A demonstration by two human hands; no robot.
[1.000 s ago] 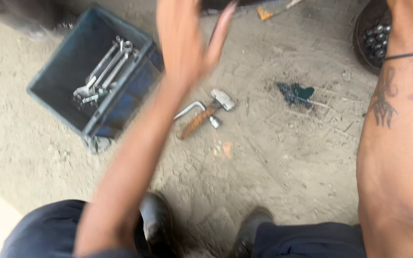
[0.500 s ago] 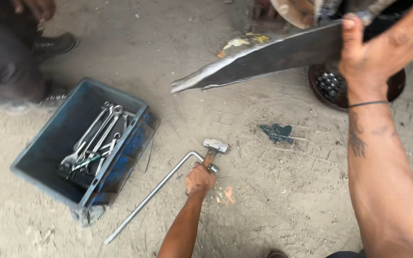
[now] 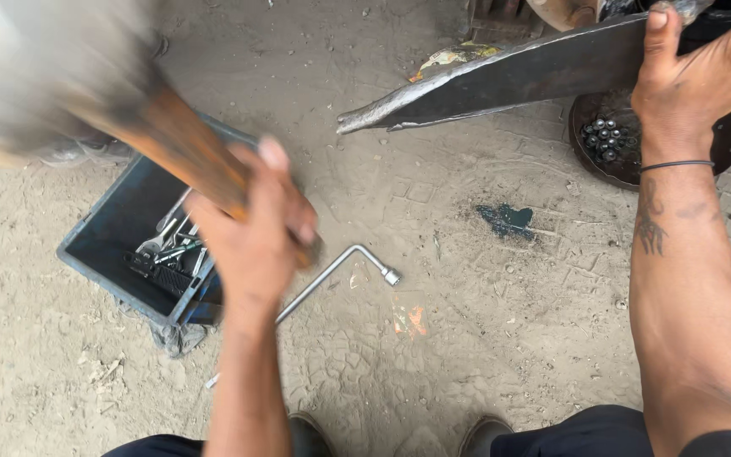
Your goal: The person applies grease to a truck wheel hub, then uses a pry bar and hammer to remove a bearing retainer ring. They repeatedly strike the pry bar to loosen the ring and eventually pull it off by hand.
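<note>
My left hand [image 3: 255,233] grips the wooden handle of a hammer [image 3: 112,101], raised and blurred at the upper left, its head toward the top left corner. My right hand [image 3: 695,80] holds a long dark metal bar [image 3: 509,76] near its right end, at the top right; the bar's pointed tip reaches left over the ground. An L-shaped socket wrench [image 3: 340,271] lies on the sandy ground between my arms.
A blue plastic crate [image 3: 103,245] with several spanners sits at the left, partly behind my left arm. A round dark dish [image 3: 721,152] holding metal balls lies at the top right. A dark stain [image 3: 508,220] marks the ground. My shoes [image 3: 484,436] show at the bottom.
My left hand has picked the hammer off the ground and swung it up to the upper left. The right hand still holds the metal bar.
</note>
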